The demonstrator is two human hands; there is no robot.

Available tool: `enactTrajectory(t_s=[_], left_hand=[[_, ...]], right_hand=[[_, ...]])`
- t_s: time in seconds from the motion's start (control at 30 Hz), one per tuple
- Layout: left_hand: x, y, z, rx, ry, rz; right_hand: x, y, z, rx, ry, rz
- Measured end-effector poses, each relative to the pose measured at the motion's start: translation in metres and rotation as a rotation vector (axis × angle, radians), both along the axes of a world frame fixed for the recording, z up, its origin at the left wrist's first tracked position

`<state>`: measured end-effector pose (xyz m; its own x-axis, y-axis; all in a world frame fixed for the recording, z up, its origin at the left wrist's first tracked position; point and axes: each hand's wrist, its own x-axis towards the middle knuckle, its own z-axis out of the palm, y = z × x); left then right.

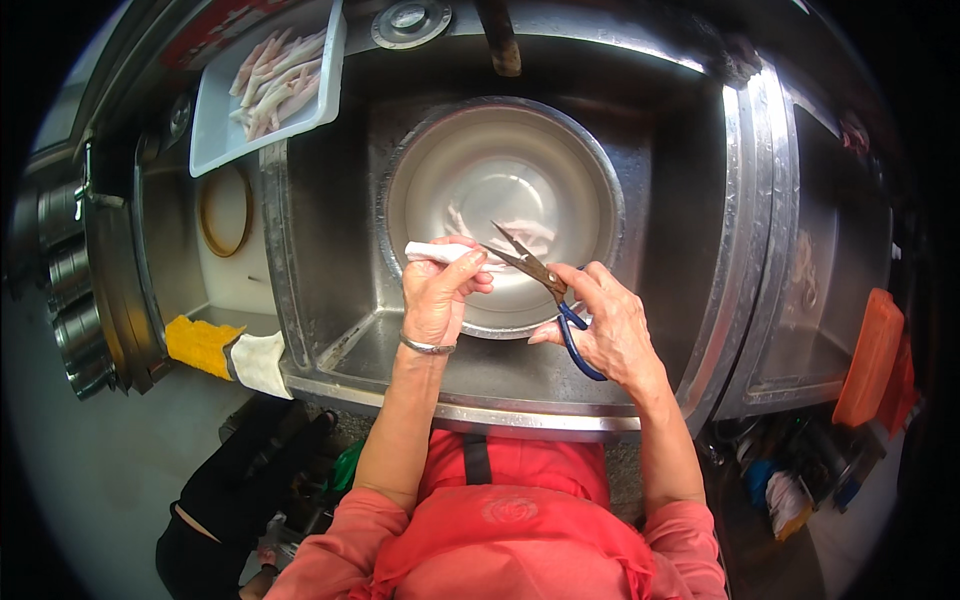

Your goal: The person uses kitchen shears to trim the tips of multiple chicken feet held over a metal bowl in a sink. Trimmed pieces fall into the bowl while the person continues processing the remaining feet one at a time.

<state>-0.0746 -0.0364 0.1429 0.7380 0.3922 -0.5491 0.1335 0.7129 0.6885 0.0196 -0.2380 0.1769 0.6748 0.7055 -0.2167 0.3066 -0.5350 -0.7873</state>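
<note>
My left hand (pixel 442 289) grips a pale chicken foot (pixel 435 252) above the near left part of a round metal basin (pixel 616 217). In my right hand (pixel 611 322) is a pair of scissors (pixel 551 279) with blue handles and dark, rusty-looking blades. The blades are spread, their tips pointing up and left, close beside the fingers of my left hand. Several chicken feet (pixel 525 234) lie under cloudy water in the basin. At the upper left, a white plastic tub (pixel 225 142) holds more chicken feet (pixel 279 79).
The basin stands in a deep steel sink (pixel 480 375) below a tap (pixel 504 45). Yellow (pixel 201 346) and white cloths (pixel 261 363) hang over the front edge at left. An orange plastic container (pixel 870 356) is at far right. A person in black (pixel 232 480) bends down at lower left.
</note>
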Motion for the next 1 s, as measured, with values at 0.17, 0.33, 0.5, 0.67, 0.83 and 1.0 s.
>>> enactTrajectory(t_s=[0.17, 0.33, 0.5, 0.67, 0.83, 1.0], left_hand=[[0.001, -0.004, 0.001, -0.073, -0.028, 0.015], [0.003, -0.01, 0.0, -0.121, -0.062, 0.032], [0.006, -0.011, 0.001, -0.157, -0.048, 0.059], [0.006, -0.008, -0.002, -0.156, -0.066, 0.099], [0.003, -0.011, -0.012, -0.096, 0.021, 0.099], [-0.003, -0.007, -0.017, -0.057, 0.033, 0.136]], right_hand=[[0.001, -0.001, 0.004, -0.056, -0.009, 0.045], [-0.005, 0.001, 0.001, 0.007, -0.045, 0.011], [-0.009, 0.002, -0.008, 0.089, -0.066, -0.038], [-0.012, -0.002, -0.022, 0.149, -0.067, -0.024], [-0.023, 0.001, -0.038, 0.163, 0.136, -0.114], [-0.017, -0.004, -0.039, 0.072, 0.47, -0.415]])
